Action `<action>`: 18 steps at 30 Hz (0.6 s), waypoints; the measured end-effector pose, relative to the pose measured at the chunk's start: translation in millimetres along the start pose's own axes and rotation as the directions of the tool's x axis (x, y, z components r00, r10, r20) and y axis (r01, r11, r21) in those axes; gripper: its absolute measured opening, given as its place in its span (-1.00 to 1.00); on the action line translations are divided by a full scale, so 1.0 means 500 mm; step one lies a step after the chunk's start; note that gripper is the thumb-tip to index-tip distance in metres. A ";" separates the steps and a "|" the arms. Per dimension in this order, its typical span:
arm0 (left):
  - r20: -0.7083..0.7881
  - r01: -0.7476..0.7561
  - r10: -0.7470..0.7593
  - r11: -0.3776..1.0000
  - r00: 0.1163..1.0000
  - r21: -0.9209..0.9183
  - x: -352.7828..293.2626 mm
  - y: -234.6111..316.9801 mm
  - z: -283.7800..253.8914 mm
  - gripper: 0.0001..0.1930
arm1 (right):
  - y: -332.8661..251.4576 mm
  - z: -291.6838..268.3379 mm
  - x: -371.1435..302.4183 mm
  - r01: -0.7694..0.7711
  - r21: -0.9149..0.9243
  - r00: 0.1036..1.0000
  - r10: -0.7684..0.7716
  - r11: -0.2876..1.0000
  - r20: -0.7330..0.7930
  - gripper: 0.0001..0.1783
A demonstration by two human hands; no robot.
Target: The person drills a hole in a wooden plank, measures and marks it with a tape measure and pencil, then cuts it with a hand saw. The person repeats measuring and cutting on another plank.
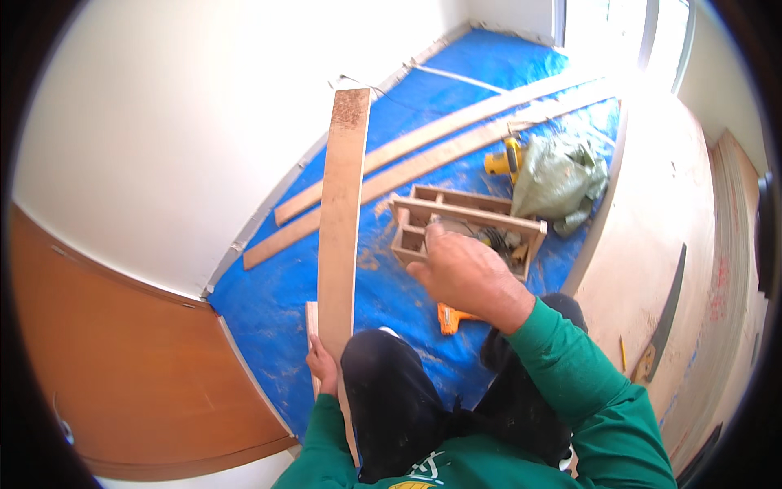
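Note:
A long wooden board (340, 196) stands out in front of me, its near end beside my left leg and a rough brown patch at its far end. My left hand (322, 367) is closed at its left edge, where a shorter wooden piece (312, 314) shows beside it. My right hand (472, 273) is raised over the near side of a wooden toolbox (468, 213), its fingers curled and the thumb pointing left. Whatever those fingers hold, if anything, cannot be made out. Below that hand, an orange power tool (450, 318) lies partly hidden.
Two long boards (391, 175) lie across the blue sheet (269, 326). A yellow power tool (507, 160) and a greenish plastic bag (558, 179) are behind the toolbox. On the stacked wood panels (643, 212) at right rest a handsaw (664, 318) and a pencil (623, 354).

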State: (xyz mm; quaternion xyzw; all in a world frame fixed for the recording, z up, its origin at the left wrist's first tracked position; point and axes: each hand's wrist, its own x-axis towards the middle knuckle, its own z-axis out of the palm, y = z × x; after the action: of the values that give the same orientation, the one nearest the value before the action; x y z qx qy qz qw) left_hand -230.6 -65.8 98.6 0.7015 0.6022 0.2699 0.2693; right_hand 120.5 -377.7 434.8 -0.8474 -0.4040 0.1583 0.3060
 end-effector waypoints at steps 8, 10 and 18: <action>-0.111 -0.085 0.028 0.832 0.993 -0.548 -0.008 0.079 -0.056 -0.23 | -0.084 0.021 0.105 0.187 0.699 0.965 0.006 0.690 -0.264 0.29; -0.151 -0.150 0.086 0.857 0.985 -0.494 0.022 0.102 -0.059 -0.21 | -0.117 0.041 0.112 0.275 0.787 0.954 -0.052 0.553 -0.297 0.21; 0.003 -0.495 0.536 0.781 0.844 -0.381 0.104 0.363 -0.110 -0.25 | -0.154 0.014 0.102 0.396 0.914 0.918 -0.018 0.091 -0.396 -0.68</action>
State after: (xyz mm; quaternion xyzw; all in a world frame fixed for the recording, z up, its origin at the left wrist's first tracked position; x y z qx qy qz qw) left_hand -135.5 -34.8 268.1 0.7904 0.3100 0.4011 0.3440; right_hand 103.5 -297.7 478.3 -0.3773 -0.2657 0.2160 0.8605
